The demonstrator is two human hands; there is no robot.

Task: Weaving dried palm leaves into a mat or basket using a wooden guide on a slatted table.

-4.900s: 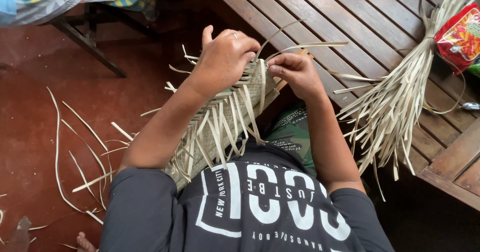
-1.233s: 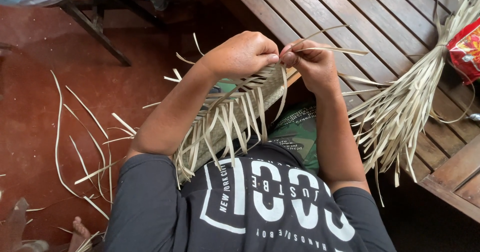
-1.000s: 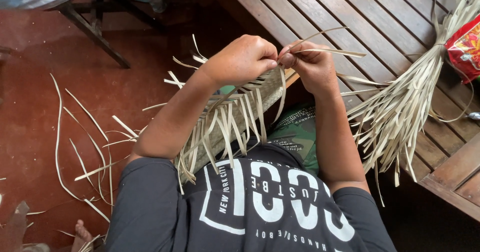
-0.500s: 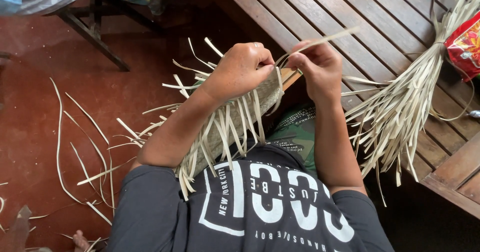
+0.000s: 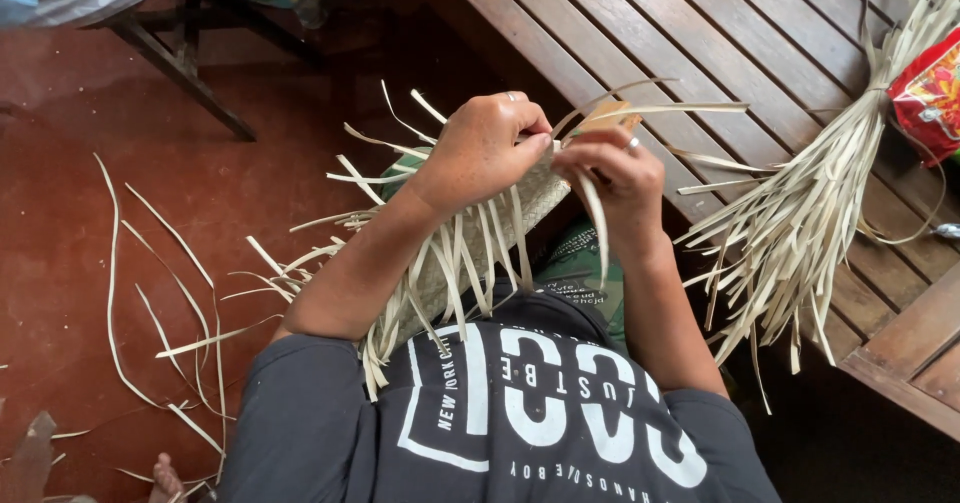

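Observation:
A half-woven mat of pale dried leaf strips (image 5: 455,258) lies across my lap, with loose strip ends sticking out along its edges. My left hand (image 5: 485,148) clamps the mat's top edge, fingers curled over the weave. Close beside it, my right hand (image 5: 615,178) pinches a single leaf strip (image 5: 597,218) that bends down over its fingers. Two more loose strips (image 5: 660,108) point right from between the hands.
A tied bundle of spare leaf strips (image 5: 800,213) lies on the wooden slatted platform (image 5: 700,43) at the right, next to a red snack packet (image 5: 930,88). Cut strips (image 5: 170,303) are scattered on the red floor. A wooden stand (image 5: 170,53) is at the upper left.
My right hand has dropped lower and folded its strip downward over the mat's edge. The left hand kept its hold on the weave and shifted slightly.

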